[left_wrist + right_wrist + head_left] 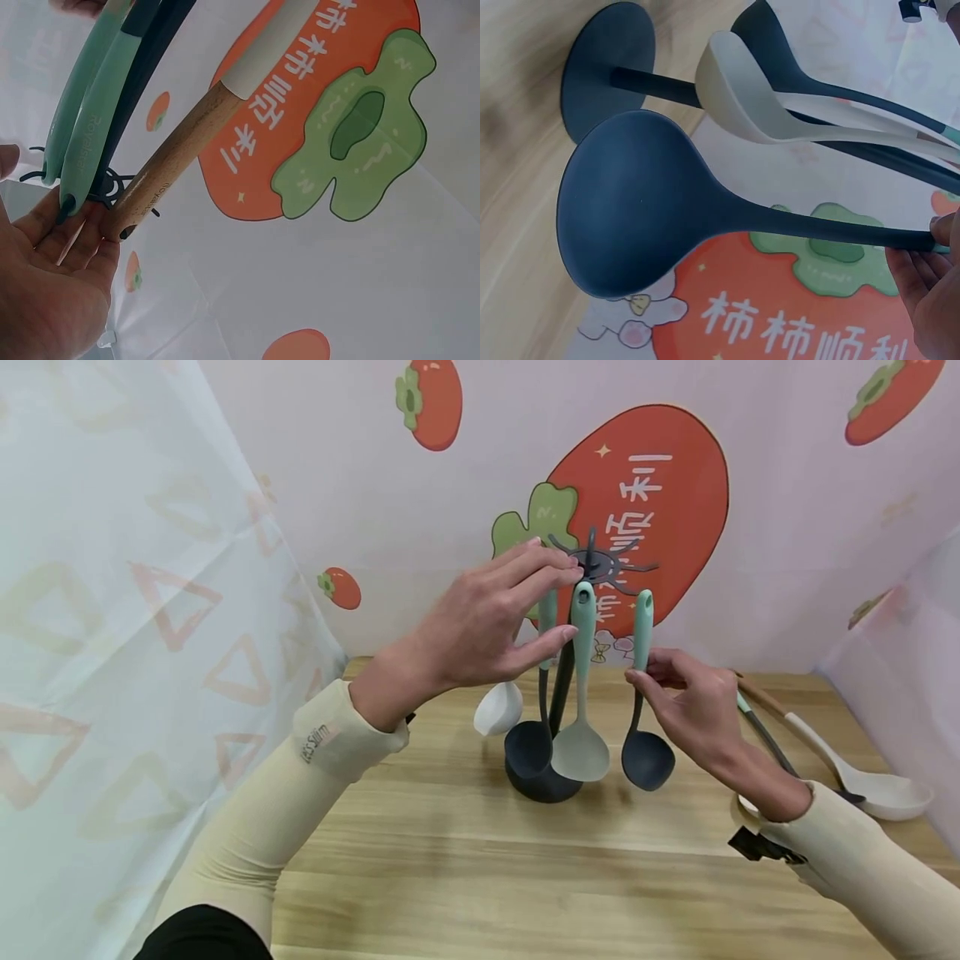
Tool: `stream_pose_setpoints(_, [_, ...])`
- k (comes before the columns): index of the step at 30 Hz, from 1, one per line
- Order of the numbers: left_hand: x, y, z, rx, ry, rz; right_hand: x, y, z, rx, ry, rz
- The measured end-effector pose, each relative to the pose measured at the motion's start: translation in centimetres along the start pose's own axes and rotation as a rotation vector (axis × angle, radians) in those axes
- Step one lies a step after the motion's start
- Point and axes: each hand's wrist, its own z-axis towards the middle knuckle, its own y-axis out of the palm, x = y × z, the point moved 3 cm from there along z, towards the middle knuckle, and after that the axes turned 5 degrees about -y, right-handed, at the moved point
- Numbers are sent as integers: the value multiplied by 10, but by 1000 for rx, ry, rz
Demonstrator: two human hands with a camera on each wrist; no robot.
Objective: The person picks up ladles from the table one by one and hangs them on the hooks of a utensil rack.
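Nearest the head camera is some black cloth (204, 937), below my cream left sleeve (247, 847). My left hand (498, 614) has its fingers loosely straight at the top of the hooked rack (596, 564), thumb apart, gripping nothing. Below it shows a white ladle (498, 712); only the left wrist view reveals its wooden handle (174, 154). Next along, an inner dark ladle (525, 750) and a pale ladle (581, 753) hang from the rack, whose round base (604, 45) shows better from my right wrist. My right hand (697, 706) pinches the outer dark ladle (648, 760) by its mint handle, near a hook; I cannot tell whether it is hooked. Rightmost, another white ladle (892, 795) lies on the wooden table (525, 885)
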Motion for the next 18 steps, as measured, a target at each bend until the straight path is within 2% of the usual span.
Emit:
stream_pose_setpoints(14, [0, 1, 1, -3, -10, -1, -17, -15, 12, 29, -80, -14])
stream_pose_setpoints(18, [0, 1, 1, -4, -10, -2, -20, -17, 14, 75, -92, 24])
